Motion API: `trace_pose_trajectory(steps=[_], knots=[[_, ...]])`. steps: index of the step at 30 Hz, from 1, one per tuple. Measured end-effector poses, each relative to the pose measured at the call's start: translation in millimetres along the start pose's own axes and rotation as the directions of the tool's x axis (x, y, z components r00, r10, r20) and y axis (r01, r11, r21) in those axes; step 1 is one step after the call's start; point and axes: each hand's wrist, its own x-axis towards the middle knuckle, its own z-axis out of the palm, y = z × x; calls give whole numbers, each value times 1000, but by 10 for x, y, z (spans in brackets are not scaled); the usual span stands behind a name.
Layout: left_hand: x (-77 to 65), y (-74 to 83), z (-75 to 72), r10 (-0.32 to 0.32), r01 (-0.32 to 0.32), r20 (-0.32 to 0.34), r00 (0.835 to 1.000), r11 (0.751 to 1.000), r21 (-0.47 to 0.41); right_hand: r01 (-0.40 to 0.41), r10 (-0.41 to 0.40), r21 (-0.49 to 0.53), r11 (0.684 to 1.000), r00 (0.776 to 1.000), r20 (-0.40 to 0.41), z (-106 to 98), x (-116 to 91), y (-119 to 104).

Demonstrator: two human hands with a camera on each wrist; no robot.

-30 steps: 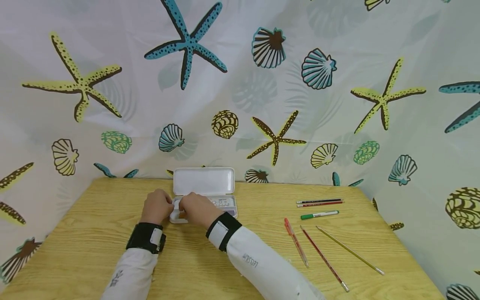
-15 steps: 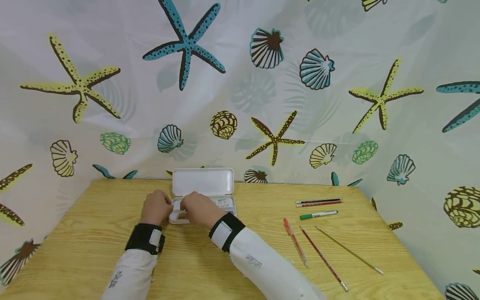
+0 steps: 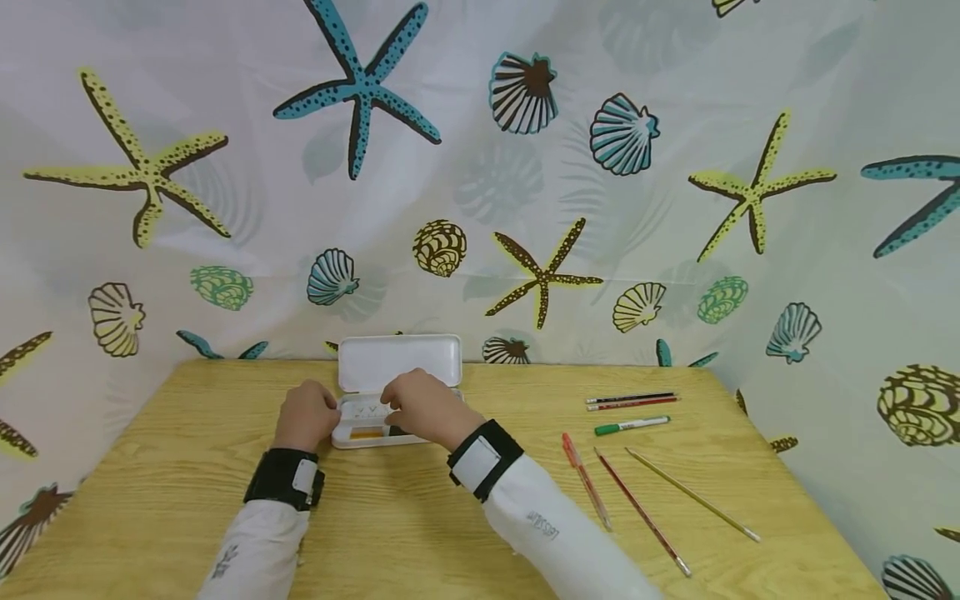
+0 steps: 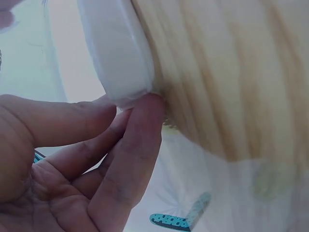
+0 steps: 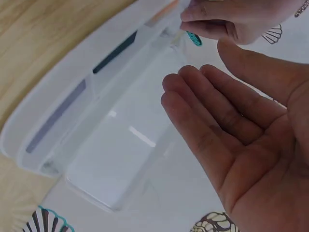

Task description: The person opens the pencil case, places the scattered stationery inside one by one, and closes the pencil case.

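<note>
A white pencil case (image 3: 360,443) lies on the table with its lid (image 3: 399,358) raised at the back. My left hand (image 3: 306,415) is at its left end; in the left wrist view, the thumb and a finger pinch the case's corner (image 4: 128,77). Above the case's right half hovers my right hand (image 3: 429,408), hiding part of the inside. Loosely bent and holding nothing, its fingers (image 5: 193,123) show in the right wrist view. Along the case's front are an orange-yellow piece (image 3: 367,432), a dark green strip (image 5: 116,53) and a purple strip (image 5: 55,116).
To the right on the wooden table (image 3: 525,467) lie a black pencil (image 3: 630,397), two red pencils, one at the back (image 3: 633,404) and one in front (image 3: 642,511), a green-capped marker (image 3: 632,425), a red-capped pen (image 3: 587,483) and a yellow pencil (image 3: 693,493). A patterned curtain (image 3: 480,183) hangs behind.
My right hand has lifted and moved right from the case's left part, uncovering the orange-yellow piece and the inside there. My left hand stays at the left end. The view has shifted slightly.
</note>
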Motion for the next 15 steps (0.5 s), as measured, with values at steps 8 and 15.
trace_pose_trajectory(steps=[8, 15], knots=[[-14, 13, -20, -19, 19, 11, 1000, 1000, -1, -31, 33, 71, 997, 999, -29, -235, -236, 161], [-16, 27, -24, -25, 25, 20, 1000, 1000, 1, -84, 98, 133, 988, 990, -106, -405, -521, 395]])
